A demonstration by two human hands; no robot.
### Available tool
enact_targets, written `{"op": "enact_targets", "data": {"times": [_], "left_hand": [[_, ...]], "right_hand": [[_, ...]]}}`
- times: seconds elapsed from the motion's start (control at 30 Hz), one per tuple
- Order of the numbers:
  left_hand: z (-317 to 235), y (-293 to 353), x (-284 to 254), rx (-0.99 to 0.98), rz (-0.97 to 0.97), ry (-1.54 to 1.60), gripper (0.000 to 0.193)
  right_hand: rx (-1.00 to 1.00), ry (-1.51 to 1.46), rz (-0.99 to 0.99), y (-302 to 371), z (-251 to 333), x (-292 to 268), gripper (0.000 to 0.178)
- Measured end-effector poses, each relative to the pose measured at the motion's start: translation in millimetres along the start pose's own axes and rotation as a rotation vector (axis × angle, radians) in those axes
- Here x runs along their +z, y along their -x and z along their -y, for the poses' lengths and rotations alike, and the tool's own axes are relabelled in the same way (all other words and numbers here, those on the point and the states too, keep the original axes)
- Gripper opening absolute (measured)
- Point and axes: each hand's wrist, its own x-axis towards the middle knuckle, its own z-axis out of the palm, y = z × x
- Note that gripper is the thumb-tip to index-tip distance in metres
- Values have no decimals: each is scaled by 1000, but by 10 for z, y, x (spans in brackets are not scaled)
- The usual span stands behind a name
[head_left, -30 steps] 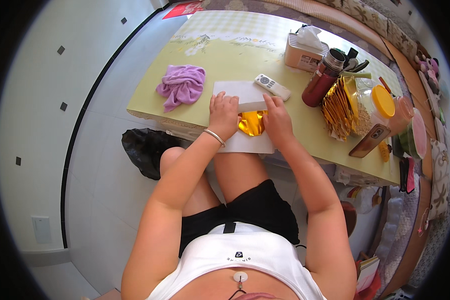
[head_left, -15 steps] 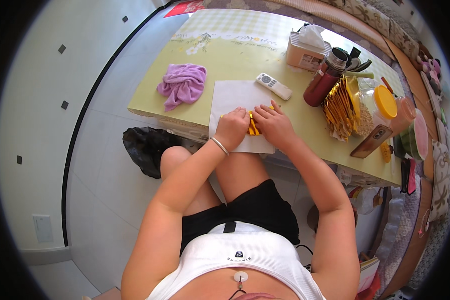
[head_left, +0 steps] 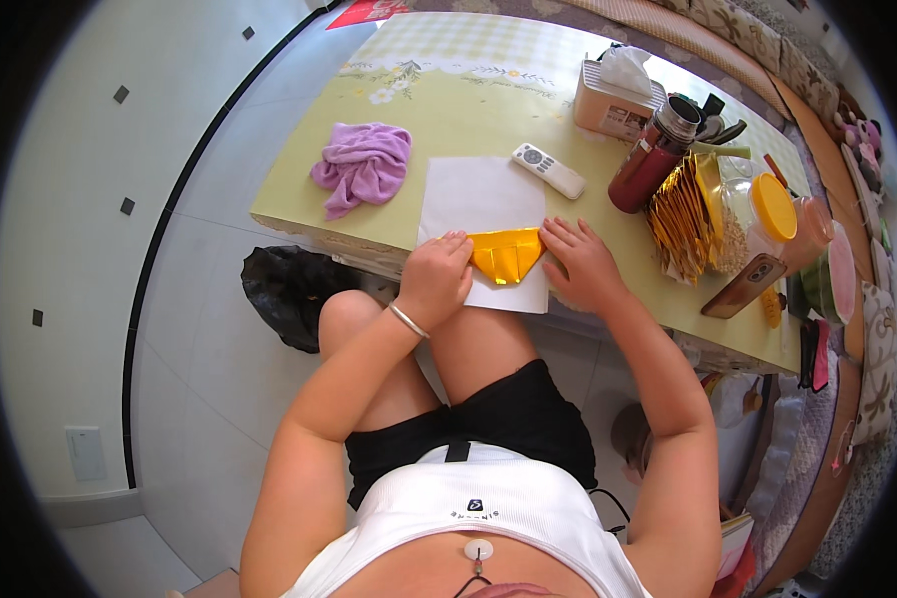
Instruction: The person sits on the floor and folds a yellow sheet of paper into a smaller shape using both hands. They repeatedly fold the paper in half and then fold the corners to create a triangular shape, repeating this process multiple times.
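Note:
A folded piece of shiny gold foil paper point(head_left: 505, 255) lies on a white sheet point(head_left: 468, 192) at the table's near edge. Its upper edge is long and straight, and the lower side narrows with upright creases. My left hand point(head_left: 437, 274) closes over the left end of the gold paper, fingers together and covering that corner. At the opposite end, my right hand point(head_left: 583, 261) rests with its fingers stretched out and somewhat apart, the fingertips by the right corner. The thumb lies lower, beside the slanting edge.
A white remote control point(head_left: 550, 170) lies beyond the sheet; a purple cloth point(head_left: 362, 167) is to the left. On the right stand a dark red flask point(head_left: 652, 159), a stack of gold foil packets point(head_left: 684, 217), a yellow-lidded jar point(head_left: 773, 207), a phone point(head_left: 744, 286) and a tissue box point(head_left: 608, 103).
My hands have moved apart, left hand to the left and right hand to the right. The gold paper, mostly covered before, now shows spread wide between them.

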Motion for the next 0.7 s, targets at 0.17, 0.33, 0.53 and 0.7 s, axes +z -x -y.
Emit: {"op": "enact_targets", "data": {"times": [0.17, 0.33, 0.53, 0.7], "left_hand": [[11, -3, -53, 32, -13, -35, 32], [23, -70, -143, 0, -46, 113, 34], [116, 6, -147, 29, -30, 103, 28], [186, 92, -116, 22, -127, 241, 21]], "right_hand": [[-91, -56, -152, 89, 94, -92, 33], [-70, -116, -206, 10, 42, -147, 25], [-38, -129, -168, 66, 166, -186, 26], [24, -143, -240, 154, 283, -143, 20]]}}
